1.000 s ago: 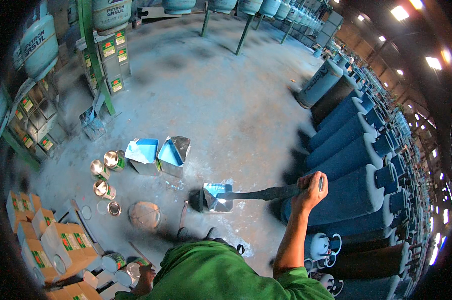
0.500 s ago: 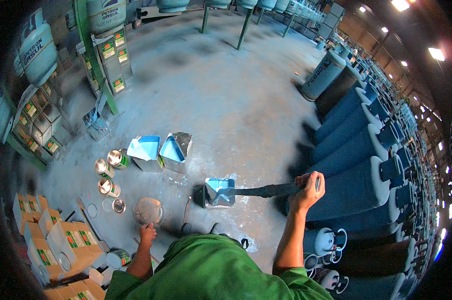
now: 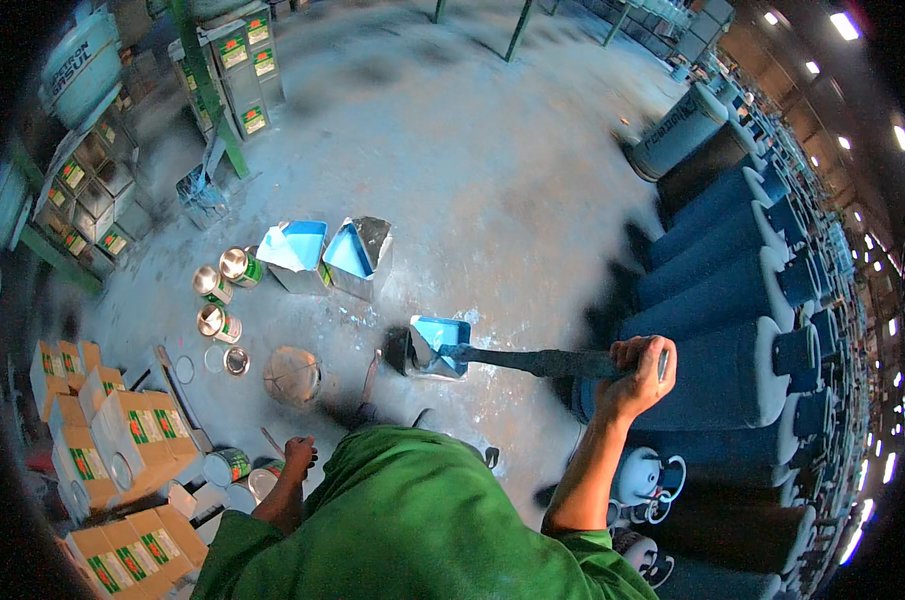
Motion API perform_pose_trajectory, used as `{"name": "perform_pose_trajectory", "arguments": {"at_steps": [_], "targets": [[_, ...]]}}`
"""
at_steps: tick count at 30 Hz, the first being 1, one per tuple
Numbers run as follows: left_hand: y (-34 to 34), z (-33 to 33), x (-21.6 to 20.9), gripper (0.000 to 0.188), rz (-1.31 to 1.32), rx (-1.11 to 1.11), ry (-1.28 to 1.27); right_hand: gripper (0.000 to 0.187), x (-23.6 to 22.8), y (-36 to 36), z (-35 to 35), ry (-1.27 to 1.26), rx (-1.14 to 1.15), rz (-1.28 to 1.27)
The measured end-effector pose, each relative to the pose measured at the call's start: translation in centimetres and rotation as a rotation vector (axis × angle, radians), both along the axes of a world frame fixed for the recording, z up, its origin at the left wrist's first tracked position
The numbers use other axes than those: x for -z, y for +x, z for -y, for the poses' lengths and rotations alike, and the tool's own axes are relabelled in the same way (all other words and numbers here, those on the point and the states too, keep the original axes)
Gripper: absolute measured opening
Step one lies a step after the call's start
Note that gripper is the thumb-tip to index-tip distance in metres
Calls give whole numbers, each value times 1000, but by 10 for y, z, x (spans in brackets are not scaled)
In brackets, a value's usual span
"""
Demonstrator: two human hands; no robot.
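My right hand (image 3: pixel 638 375) is closed round the end of a long, dark, paint-crusted stick (image 3: pixel 538 361). The stick lies nearly level across the view, and its bluish far end reaches into a square, open-topped tin (image 3: pixel 438 374) with blue inside. What that end touches in the tin is too small to tell. My left hand (image 3: pixel 300 455) hangs low at my left side, fingers loosely bent, with nothing visible in it. Close by it are a thin stick (image 3: pixel 271 440) and a round can (image 3: pixel 227 466).
Two cut-open square tins (image 3: pixel 295 262) with blue insides stand ahead, beside several round cans (image 3: pixel 241 266). A round, stained disc (image 3: pixel 293 376) lies on the floor. Cardboard boxes (image 3: pixel 148 445) are stacked at left. Rows of tall gas cylinders (image 3: pixel 713 370) line the right.
My right hand and the stick have shifted slightly right, with the grip kept. My left hand has moved up a little. The view has tilted, so the tins and floor appear higher.
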State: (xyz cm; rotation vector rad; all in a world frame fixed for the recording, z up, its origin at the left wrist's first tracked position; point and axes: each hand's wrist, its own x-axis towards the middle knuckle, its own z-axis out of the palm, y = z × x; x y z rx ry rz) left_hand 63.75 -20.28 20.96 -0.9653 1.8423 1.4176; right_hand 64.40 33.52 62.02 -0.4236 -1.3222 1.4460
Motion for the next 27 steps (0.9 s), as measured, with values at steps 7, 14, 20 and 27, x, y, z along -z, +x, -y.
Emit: {"name": "perform_pose_trajectory", "arguments": {"at_steps": [7,14,20,27], "targets": [[-12,-37,-9,28,-111,-25,-44,27,-8,3,-26,10,-28,-13],[21,-30,-4,32,-119,-88,8,29,-13,-27,-45,112,-44,74],[50,-15,8,25,161,-345,48,25,-64,-55,-52,181,-258,-2],[17,17,77,25,133,-336,237,25,-162,-147,-12,252,-53,-76]]}}
